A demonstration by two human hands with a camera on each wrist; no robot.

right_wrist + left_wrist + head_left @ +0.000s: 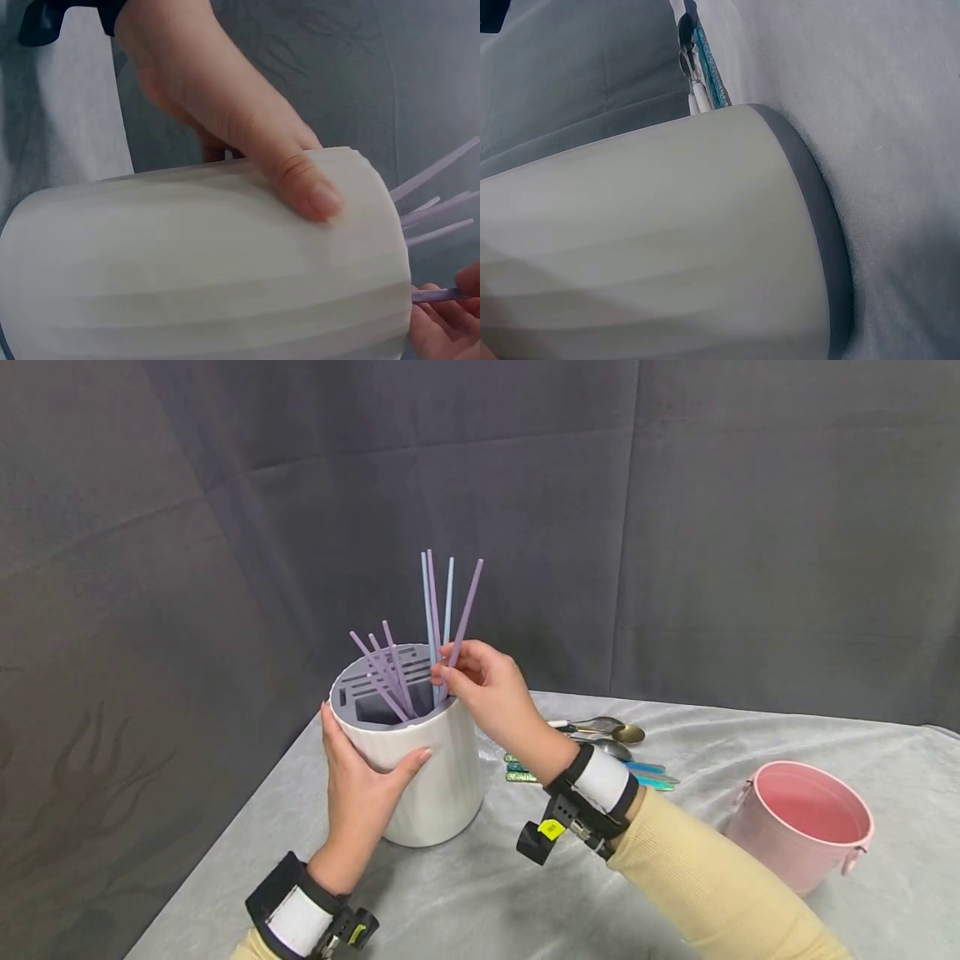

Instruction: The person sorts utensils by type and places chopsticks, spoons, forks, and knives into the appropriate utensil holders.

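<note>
With the left hand (360, 785) curled round the ribbed white cylindrical holder (435, 777), the right hand (487, 689) pinching the long lilac plastic straws (442, 610) should lower them straight (no tilting) into one grey slot.

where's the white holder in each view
Head: the white holder stands centre-left on the grey cloth, the left hand gripping its side.
Left wrist: its wall fills the lower left, grey base rim to the right.
Right wrist: it lies across the lower frame, the left hand's thumb on its rim.
Shared landmark: the holder's ribbed white wall.
</note>
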